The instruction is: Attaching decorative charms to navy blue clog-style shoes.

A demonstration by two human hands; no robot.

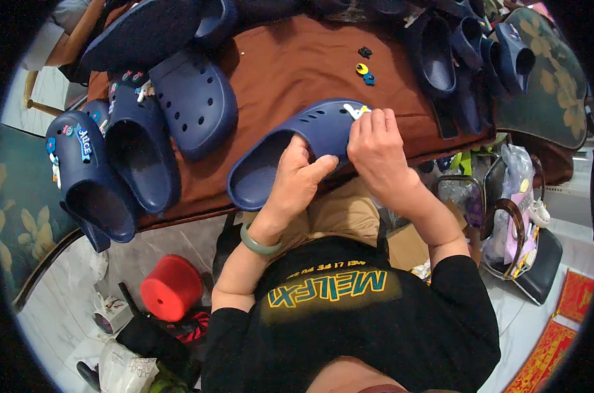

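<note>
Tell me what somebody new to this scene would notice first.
Probably the navy clog at the near edge of the brown cloth, with the left hand at its opening and the right hand at its toe, beside a white charm. Next, perhaps, the bright red round object on the floor at lower left.

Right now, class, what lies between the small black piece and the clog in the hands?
A small yellow-and-blue charm lies on the brown cloth between the black piece and the clog in the head view.
</note>
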